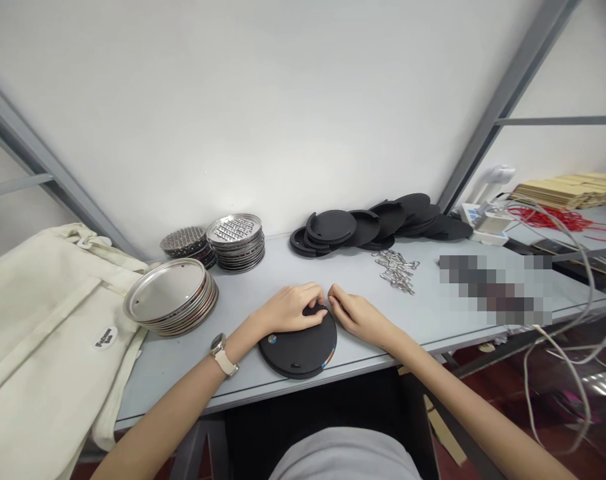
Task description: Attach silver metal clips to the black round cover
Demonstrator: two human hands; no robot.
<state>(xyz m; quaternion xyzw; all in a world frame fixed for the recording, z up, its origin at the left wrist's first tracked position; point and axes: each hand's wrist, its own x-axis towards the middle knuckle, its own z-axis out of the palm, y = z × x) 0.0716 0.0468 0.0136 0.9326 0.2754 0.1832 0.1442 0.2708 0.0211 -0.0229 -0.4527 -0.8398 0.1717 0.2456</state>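
Note:
A round black disc (303, 350) lies flat near the table's front edge, with a small slot near its front and a coloured patch on its rim. My left hand (295, 308) has its fingers curled at the disc's far edge and its thumb laid over the top, gripping it. Just to the right, my right hand (355, 313) is closed, its curled fingertips close to the disc's far right rim. Whatever those fingers pinch is too small or hidden to make out. Behind my right hand lies a loose pile of small metal clips (397, 269).
Overlapping black round covers (331, 227) lie along the wall. Stacked on the left are round metal grater plates (235, 230) and plain metal discs (167, 290). A cream cloth bag (47, 320) covers the table's left end. White cables (587, 293) hang at right.

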